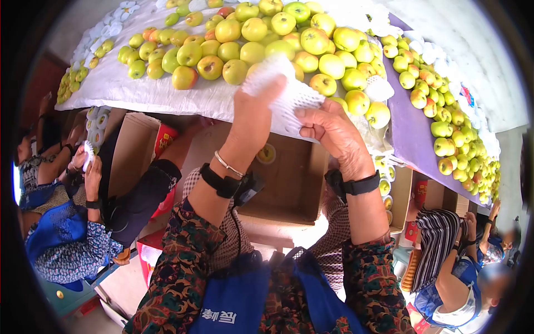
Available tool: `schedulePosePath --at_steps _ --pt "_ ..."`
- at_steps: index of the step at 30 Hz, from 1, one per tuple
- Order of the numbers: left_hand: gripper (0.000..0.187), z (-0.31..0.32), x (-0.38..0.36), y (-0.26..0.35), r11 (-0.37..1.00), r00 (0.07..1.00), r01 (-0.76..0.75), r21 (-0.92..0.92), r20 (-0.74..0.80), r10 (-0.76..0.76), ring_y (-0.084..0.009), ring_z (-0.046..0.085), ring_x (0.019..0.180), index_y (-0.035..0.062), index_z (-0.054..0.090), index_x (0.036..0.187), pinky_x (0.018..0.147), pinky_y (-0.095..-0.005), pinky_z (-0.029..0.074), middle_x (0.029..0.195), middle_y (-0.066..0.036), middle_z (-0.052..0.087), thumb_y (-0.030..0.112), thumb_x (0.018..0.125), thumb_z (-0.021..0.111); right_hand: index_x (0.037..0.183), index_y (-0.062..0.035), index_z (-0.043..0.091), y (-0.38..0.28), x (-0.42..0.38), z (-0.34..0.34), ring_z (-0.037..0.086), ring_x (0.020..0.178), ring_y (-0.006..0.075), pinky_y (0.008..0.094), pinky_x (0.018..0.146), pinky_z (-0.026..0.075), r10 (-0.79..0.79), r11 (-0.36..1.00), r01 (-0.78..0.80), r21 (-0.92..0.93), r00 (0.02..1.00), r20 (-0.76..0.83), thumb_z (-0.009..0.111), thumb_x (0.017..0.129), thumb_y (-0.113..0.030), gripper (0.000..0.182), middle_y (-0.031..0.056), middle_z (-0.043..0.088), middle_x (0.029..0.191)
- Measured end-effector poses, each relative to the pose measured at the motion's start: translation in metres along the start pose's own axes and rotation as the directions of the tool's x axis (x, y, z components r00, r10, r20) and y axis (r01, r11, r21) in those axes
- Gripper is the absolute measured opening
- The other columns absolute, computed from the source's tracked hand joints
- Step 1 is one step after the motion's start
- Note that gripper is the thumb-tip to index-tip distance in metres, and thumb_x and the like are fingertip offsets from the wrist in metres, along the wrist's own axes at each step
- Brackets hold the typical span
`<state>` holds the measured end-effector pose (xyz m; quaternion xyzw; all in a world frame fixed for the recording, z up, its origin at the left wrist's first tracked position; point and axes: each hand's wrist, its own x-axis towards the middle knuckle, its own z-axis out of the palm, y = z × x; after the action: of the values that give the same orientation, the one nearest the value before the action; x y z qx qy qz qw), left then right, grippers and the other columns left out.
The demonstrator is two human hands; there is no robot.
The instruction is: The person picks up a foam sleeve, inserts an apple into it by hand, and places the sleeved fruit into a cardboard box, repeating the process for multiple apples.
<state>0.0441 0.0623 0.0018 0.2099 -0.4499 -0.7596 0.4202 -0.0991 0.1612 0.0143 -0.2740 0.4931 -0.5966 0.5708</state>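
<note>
A white foam fruit net [289, 100] is stretched between my two hands, above the near edge of the table. My left hand [257, 111] has hold of its left side; the fingers are partly hidden by the mesh and blurred. At the lower right end, my right hand [334, 129] pinches the net between thumb and fingers. Just beyond both hands, many yellow-green apples [253, 53] lie on a white sheet [139, 97]. Below my hands stands an open cardboard box [278, 192] with a fruit in a net [266, 154] inside.
A purple-covered table section [409, 122] with more apples [445, 128] runs along the right. Stacked white foam nets [111, 25] lie at the far left. Co-workers sit close by on the left [78, 239] and right [445, 267]. Another cardboard box [133, 150] stands left.
</note>
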Motion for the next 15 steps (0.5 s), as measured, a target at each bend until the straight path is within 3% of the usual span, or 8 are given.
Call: schedulePosePath --at_steps 2,3,4,7,9,11,12,15 --pt "0.038 -0.004 0.003 0.006 0.997 1.000 -0.018 -0.074 -0.004 0.017 -0.0185 0.060 0.108 -0.0059 0.053 0.128 0.095 -0.0337 0.047 0.119 -0.009 0.062 0.013 0.096 0.055 0.120 0.0024 0.053 -0.004 -0.002 -0.001 0.063 0.091 0.0163 0.0297 0.079 0.051 0.061 0.994 -0.057 -0.096 0.998 0.034 0.078 0.078 -0.018 0.053 0.0091 0.064 0.105" --pt "0.033 -0.007 0.006 0.010 0.988 0.999 -0.036 -0.148 -0.005 0.035 -0.0177 0.061 0.106 -0.0067 0.056 0.124 0.093 -0.0339 0.048 0.118 -0.009 0.064 0.010 0.096 0.053 0.126 0.0021 0.050 -0.006 0.000 -0.003 0.061 0.100 0.0180 0.0325 0.086 0.049 -0.062 0.978 0.046 -0.203 0.996 -0.071 0.077 0.078 -0.020 0.059 0.0104 0.062 0.110" --pt "0.031 -0.019 0.012 0.003 0.970 0.984 -0.176 0.169 0.064 0.167 -0.0164 0.060 0.110 -0.0063 0.058 0.123 0.094 -0.0327 0.048 0.121 -0.011 0.063 0.007 0.095 0.053 0.132 0.0019 0.047 -0.007 0.000 -0.005 0.058 0.108 0.0197 0.0354 0.093 0.047 -0.193 0.939 0.134 -0.317 0.968 -0.161 0.077 0.078 -0.022 0.066 0.0117 0.060 0.116" --pt "0.031 -0.009 0.000 -0.001 0.976 0.978 -0.185 0.112 0.117 0.172 -0.0173 0.060 0.109 -0.0047 0.057 0.124 0.094 -0.0329 0.049 0.121 -0.011 0.064 0.009 0.096 0.053 0.135 0.0043 0.044 -0.006 -0.001 -0.002 0.053 0.118 0.0287 0.0386 0.097 0.045 -0.373 0.842 0.309 -0.442 0.926 -0.063 0.083 0.073 -0.026 0.080 0.0230 0.054 0.127" --pt "0.031 0.002 -0.001 -0.004 0.991 0.990 -0.112 0.069 0.100 0.105 -0.0180 0.061 0.108 -0.0040 0.057 0.124 0.094 -0.0337 0.049 0.120 -0.012 0.064 0.011 0.097 0.052 0.130 0.0040 0.047 0.007 0.002 0.009 0.057 0.111 0.0265 0.0377 0.094 0.047 -0.373 0.841 0.312 -0.442 0.926 -0.056 0.081 0.074 -0.024 0.072 0.0197 0.059 0.119" --pt "0.031 0.003 -0.003 -0.007 0.999 0.996 -0.035 0.029 0.082 0.033 -0.0188 0.061 0.107 -0.0033 0.057 0.124 0.094 -0.0345 0.050 0.119 -0.012 0.064 0.013 0.098 0.052 0.123 0.0031 0.052 0.016 0.003 0.018 0.062 0.094 0.0202 0.0335 0.082 0.051 -0.182 0.815 0.177 -0.553 0.982 0.046 0.077 0.074 -0.018 0.060 0.0143 0.065 0.107" --pt "0.032 0.002 -0.002 -0.008 0.999 0.991 -0.020 0.034 0.133 0.015 -0.0199 0.061 0.107 -0.0030 0.056 0.124 0.093 -0.0354 0.050 0.118 -0.013 0.064 0.016 0.099 0.052 0.111 0.0022 0.058 0.011 -0.003 0.028 0.061 0.076 0.0133 0.0273 0.067 0.050 -0.077 0.920 0.101 -0.380 0.994 0.080 0.069 0.075 -0.013 0.040 0.0082 0.068 0.091" --pt "0.036 -0.001 -0.002 -0.002 0.998 0.977 0.052 0.034 0.206 -0.058 -0.0224 0.061 0.108 -0.0029 0.053 0.126 0.093 -0.0366 0.051 0.117 -0.014 0.064 0.023 0.100 0.051 0.101 0.0020 0.062 0.006 -0.007 0.032 0.058 0.070 0.0087 0.0236 0.059 0.045 0.039 0.893 -0.006 -0.450 0.997 0.064 0.065 0.077 -0.012 0.027 0.0055 0.067 0.083"
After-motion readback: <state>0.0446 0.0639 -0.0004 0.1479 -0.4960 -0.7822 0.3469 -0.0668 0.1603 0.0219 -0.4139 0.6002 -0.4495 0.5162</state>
